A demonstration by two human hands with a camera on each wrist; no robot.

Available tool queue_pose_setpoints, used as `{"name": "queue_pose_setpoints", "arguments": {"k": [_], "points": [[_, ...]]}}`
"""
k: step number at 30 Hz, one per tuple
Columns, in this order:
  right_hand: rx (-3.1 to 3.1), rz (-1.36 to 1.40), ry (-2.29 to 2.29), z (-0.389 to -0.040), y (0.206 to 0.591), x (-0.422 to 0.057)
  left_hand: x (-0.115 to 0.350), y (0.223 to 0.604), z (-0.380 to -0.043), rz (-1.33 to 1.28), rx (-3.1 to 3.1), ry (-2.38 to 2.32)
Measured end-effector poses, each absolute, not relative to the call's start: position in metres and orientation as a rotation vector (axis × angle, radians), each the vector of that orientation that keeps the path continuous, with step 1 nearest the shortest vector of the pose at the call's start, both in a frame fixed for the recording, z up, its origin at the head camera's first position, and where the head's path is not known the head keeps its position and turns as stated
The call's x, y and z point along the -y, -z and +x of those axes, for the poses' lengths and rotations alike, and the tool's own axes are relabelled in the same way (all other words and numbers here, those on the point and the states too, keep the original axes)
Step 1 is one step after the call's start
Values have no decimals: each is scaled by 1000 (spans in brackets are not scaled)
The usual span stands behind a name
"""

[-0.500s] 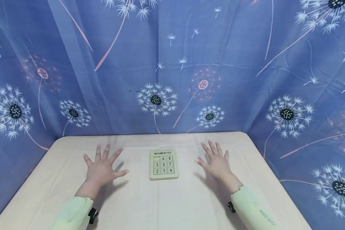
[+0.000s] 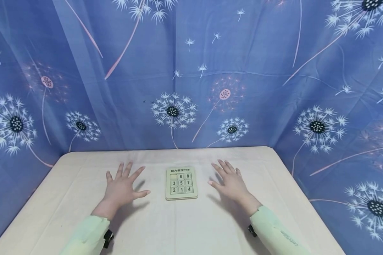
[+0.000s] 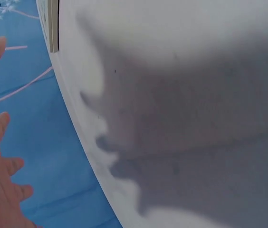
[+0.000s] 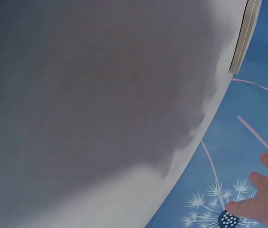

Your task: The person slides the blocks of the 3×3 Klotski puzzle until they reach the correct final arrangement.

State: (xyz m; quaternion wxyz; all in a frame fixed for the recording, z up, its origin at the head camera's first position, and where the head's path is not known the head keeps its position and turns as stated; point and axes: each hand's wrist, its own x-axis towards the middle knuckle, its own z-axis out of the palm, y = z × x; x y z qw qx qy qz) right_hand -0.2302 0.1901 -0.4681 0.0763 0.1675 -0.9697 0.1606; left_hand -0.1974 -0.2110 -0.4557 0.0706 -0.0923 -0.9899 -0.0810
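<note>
A pale green sliding number puzzle (image 2: 181,196) lies flat on the table between the two hands. Its tiles read 6, 8 on top, then 3, 5, 7, then 2, 1, 4, with the top left slot bare. To its left, the left hand (image 2: 121,189) hovers palm down, fingers spread and holding nothing. On the other side the right hand (image 2: 231,184) also hovers with spread fingers, nothing in it. Both cast shadows on the cloth. Each wrist view catches the puzzle's side edge, as in the left wrist view of the puzzle (image 3: 54,26).
A cream cloth covers the table (image 2: 191,226), its back corners rounded. Blue curtains (image 2: 131,117) printed with dandelions hang behind it and along both sides. Light green sleeves (image 2: 86,235) cover the forearms, with a black strap (image 2: 107,238) showing at the left wrist.
Both hands have moved inward, the left one rightward and the right one leftward, closer to the puzzle. The puzzle and its tiles stay as they were.
</note>
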Motion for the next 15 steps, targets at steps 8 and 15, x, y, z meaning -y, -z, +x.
{"name": "queue_pose_setpoints", "arguments": {"k": [8,15], "points": [[2943,602,-477,-234,465,-186,202,459,-203,-332,2998,241],[2951,706,-410,-236,467,-180,192,467,-206,-388,3009,263]]}}
